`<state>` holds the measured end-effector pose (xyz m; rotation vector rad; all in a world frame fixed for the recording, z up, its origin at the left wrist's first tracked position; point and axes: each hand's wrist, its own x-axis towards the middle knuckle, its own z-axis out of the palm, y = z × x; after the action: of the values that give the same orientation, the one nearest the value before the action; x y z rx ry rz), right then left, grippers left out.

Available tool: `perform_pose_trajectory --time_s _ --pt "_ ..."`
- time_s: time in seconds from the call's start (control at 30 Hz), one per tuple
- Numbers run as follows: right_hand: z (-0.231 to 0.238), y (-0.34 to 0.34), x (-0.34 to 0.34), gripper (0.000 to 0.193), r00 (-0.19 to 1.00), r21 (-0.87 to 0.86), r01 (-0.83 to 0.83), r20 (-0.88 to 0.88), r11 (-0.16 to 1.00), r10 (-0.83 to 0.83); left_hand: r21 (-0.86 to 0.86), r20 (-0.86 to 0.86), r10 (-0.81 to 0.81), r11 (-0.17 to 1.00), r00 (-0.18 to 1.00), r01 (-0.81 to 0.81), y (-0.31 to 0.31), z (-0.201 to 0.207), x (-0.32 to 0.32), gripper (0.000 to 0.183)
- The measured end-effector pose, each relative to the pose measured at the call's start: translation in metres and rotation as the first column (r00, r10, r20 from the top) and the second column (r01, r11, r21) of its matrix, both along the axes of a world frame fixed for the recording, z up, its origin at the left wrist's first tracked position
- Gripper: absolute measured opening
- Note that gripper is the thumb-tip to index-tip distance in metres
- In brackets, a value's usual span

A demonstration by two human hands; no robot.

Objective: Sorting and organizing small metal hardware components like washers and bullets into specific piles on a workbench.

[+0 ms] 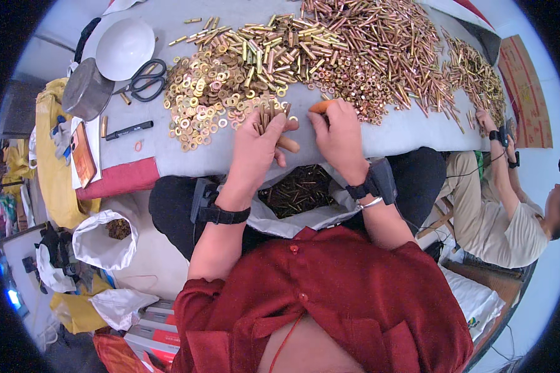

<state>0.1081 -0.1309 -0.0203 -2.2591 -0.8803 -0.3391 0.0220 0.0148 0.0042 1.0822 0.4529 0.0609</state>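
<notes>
My left hand is closed around a small bundle of slim, brass-coloured metal rods, their ends standing up from the fist. Orange-tan finger covers show on fingers of both hands. My right hand is just to the right, its fingers curled together at the near edge of the nuts; anything between them is too small to make out. Loose gold washers spread on the left, beside my left hand. Small nuts lie beyond my right hand. Behind them are heaped metal sleeves and rods.
An open white sack holding dark metal pieces sits between my knees. Left on the grey-covered table are scissors, a white bowl, a metal pot, a marker and a phone. Another person works at the right.
</notes>
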Motion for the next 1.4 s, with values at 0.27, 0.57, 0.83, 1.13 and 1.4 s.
perform_pose_trajectory --time_s 0.27,0.57,0.83,1.13,1.4 --pt "0.009 0.014 -0.027 0.008 0.701 0.626 0.215 -0.633 0.749 0.328 0.109 -0.082 -0.149 0.981 0.985 0.158 -0.008 0.001 -0.002 0.018" --pt "0.002 -0.005 -0.035 0.022 0.984 0.244 -0.178 0.027 0.953 0.177 -0.084 0.001 -0.138 0.987 0.99 0.137 -0.004 -0.012 -0.005 0.019" --pt "0.005 -0.029 0.017 0.013 0.968 -0.086 0.184 0.186 0.979 -0.166 0.142 -0.032 -0.064 0.988 0.997 0.067 -0.005 -0.003 -0.003 0.018" --pt "0.005 -0.025 0.025 0.014 0.961 -0.162 0.234 0.19 0.959 -0.202 0.122 -0.059 -0.043 0.991 0.997 0.05 -0.006 -0.002 -0.002 0.016" --pt "0.01 -0.01 -0.006 0.011 0.902 0.393 0.167 -0.431 0.904 0.02 0.171 -0.091 -0.089 0.98 0.992 0.104 -0.012 0.0 -0.003 0.017"
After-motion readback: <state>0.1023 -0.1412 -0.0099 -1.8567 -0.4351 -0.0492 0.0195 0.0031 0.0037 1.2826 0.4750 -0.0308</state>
